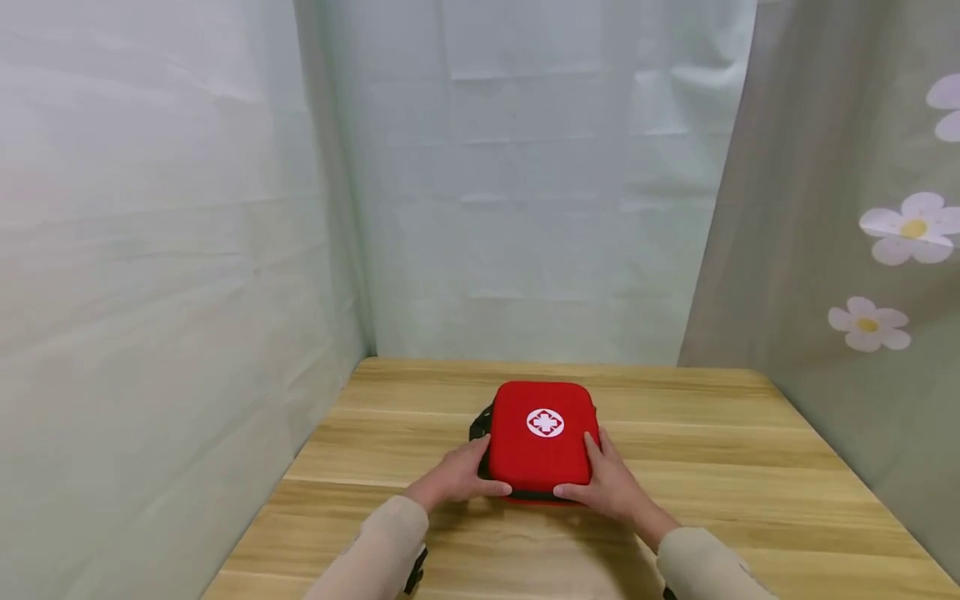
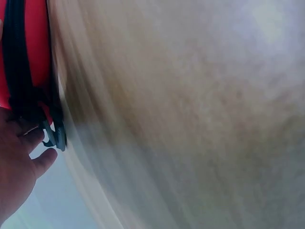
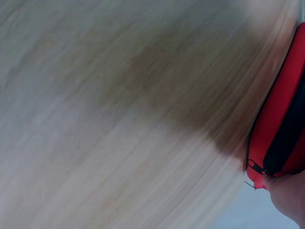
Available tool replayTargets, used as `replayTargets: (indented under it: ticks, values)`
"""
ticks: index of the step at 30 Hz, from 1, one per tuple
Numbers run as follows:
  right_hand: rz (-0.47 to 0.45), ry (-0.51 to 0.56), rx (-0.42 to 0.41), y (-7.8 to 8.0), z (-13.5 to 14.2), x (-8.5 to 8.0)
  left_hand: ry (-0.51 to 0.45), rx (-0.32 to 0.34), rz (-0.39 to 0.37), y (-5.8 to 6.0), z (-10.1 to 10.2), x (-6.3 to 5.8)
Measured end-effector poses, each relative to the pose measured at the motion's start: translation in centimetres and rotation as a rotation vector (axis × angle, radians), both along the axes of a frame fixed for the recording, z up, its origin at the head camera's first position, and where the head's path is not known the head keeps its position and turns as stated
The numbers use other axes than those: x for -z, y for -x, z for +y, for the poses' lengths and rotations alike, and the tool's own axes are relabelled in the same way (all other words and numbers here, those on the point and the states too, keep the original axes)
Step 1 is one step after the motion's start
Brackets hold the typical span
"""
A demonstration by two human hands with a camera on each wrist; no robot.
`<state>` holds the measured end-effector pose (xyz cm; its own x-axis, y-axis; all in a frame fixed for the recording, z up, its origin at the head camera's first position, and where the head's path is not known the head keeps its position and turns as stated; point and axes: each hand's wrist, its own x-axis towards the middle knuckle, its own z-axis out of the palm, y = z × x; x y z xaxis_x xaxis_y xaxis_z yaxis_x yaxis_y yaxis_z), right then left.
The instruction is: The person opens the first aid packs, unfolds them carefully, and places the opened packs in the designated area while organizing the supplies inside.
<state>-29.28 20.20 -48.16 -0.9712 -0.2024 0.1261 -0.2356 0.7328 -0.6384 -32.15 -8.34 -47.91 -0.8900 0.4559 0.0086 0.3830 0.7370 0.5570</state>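
A red first-aid case [image 1: 525,458] with a white cross emblem lies flat on the wooden table, its lid closed. My left hand [image 1: 462,473] grips its left side, thumb along the front edge and fingers at the side by a black strap [image 1: 480,422]. In the left wrist view, fingers of that hand [image 2: 16,167] are next to a dark clip [image 2: 58,136] on the strap. From the other side my right hand [image 1: 609,485] holds the case, thumb at the front corner. A zipper pull [image 3: 257,167] shows near the right hand [image 3: 288,198] in the right wrist view.
The wooden table [image 1: 720,467] extends around the case on all sides. Pale curtains [image 1: 540,183] hang behind it and to the left [image 1: 150,250]. A flower-patterned curtain [image 1: 810,208] borders the right side.
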Motion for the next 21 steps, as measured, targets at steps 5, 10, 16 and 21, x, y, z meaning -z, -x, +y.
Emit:
replayTargets:
  ticks: [5,10,16,21]
  values:
    - [-0.009,0.025,0.013,0.0,-0.2,-0.2,-0.016,-0.018,-0.011,0.0,-0.1,-0.1]
    - [-0.017,0.017,0.030,0.1,-0.1,-0.2,-0.044,-0.010,0.003,0.1,0.0,-0.3]
    - [0.002,0.007,0.020,0.0,-0.1,-0.2,-0.110,0.003,0.033,0.4,-0.2,-0.7]
    - [0.089,-0.117,-0.023,0.0,-0.6,-0.5,-0.119,-0.001,0.052,0.4,0.0,-1.7]
